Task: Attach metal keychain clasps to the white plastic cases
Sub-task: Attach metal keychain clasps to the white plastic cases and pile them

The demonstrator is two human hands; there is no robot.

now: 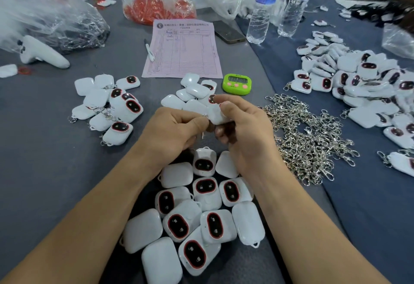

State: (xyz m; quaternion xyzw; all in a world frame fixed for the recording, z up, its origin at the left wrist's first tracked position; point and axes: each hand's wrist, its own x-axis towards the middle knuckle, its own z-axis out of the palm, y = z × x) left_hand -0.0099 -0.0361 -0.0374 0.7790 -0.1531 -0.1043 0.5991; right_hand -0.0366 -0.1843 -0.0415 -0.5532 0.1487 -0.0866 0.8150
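- Holding a white case (216, 116), my right hand's (244, 131) grip curls round it.
- My left hand (172, 130) pinches what seems a clasp (205, 116) at its edge.

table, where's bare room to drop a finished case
Grey cloth is bare left of the left forearm, below the pile of clasped cases. Blue cloth is bare lower right, past the clasp heap. Between the forearms it's crowded with cases.
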